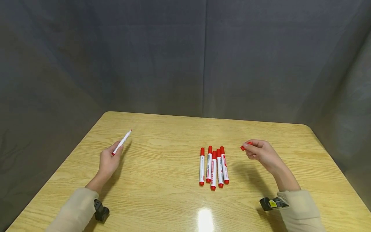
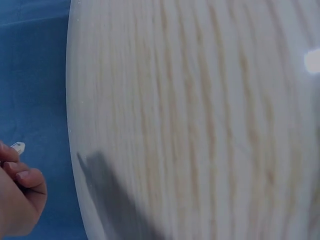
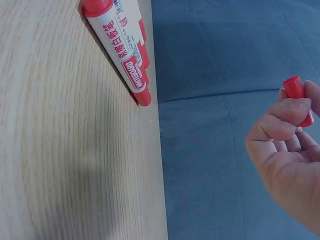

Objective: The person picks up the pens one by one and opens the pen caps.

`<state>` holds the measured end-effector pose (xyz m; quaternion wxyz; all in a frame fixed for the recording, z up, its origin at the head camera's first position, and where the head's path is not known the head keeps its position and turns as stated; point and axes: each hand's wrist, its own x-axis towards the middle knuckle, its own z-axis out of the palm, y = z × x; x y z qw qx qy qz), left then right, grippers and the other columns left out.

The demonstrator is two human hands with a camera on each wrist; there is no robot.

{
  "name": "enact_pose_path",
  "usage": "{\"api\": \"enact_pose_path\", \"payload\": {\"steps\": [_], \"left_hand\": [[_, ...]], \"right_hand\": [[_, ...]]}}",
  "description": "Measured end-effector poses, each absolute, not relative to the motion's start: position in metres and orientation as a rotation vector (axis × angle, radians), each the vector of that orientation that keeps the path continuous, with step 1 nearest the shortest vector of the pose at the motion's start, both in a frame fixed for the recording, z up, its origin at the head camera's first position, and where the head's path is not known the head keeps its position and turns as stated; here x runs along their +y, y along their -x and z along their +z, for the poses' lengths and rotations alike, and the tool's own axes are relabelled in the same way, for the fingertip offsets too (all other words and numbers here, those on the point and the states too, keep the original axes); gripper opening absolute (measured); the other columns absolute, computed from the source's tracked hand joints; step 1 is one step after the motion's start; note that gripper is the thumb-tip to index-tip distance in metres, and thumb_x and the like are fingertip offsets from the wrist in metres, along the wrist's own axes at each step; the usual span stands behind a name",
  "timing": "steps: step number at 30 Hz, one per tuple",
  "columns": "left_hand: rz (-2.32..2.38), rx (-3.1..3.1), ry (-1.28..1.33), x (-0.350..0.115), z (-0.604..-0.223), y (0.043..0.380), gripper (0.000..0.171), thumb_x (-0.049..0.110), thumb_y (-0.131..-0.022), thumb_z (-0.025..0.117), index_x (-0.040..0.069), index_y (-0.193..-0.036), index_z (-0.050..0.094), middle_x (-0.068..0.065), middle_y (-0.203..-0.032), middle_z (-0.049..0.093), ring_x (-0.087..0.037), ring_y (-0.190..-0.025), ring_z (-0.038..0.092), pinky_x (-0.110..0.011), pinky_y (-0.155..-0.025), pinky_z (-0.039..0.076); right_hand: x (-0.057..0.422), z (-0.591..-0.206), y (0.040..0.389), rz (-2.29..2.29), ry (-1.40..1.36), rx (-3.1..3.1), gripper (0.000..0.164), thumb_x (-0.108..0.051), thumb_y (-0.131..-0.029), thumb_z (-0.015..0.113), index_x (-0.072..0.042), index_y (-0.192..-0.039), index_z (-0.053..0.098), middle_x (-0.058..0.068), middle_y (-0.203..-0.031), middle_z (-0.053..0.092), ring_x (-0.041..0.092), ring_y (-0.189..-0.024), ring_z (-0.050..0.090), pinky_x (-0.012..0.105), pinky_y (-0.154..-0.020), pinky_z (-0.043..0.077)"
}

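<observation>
On the left, my left hand (image 1: 109,160) grips a white whiteboard marker (image 1: 123,142) with its cap off, the red tip pointing up and to the right. In the left wrist view only part of that hand (image 2: 22,192) and a bit of the marker (image 2: 18,147) show at the left edge. Across the table, my right hand (image 1: 265,155) pinches a red marker cap (image 1: 246,146) between thumb and fingers. The right wrist view shows the open end of this cap (image 3: 294,87) facing up. Both hands are raised over the table.
Several capped red-and-white whiteboard markers (image 1: 214,169) lie side by side on the wooden table (image 1: 162,199), between the hands and nearer the right one. Dark grey curtains (image 1: 162,58) hang behind the table and along its sides.
</observation>
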<state>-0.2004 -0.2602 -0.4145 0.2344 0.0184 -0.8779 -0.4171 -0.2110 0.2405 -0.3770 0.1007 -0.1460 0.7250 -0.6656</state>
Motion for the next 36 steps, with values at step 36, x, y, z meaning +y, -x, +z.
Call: {"api": "enact_pose_path", "payload": {"steps": [36], "left_hand": [[-1.284, -2.708, -0.187, -0.2682, -0.4180, 0.1962, 0.036, 0.009, -0.097, 0.037, -0.018, -0.121, 0.035, -0.017, -0.076, 0.053, -0.010, -0.052, 0.037, -0.021, -0.043, 0.032]], "right_hand": [[0.2502, -0.3780, 0.2081, -2.002, 0.395, 2.103, 0.020, -0.019, -0.093, 0.053, -0.002, -0.081, 0.055, -0.001, -0.065, 0.040, 0.013, -0.060, 0.038, 0.029, -0.056, 0.033]]}}
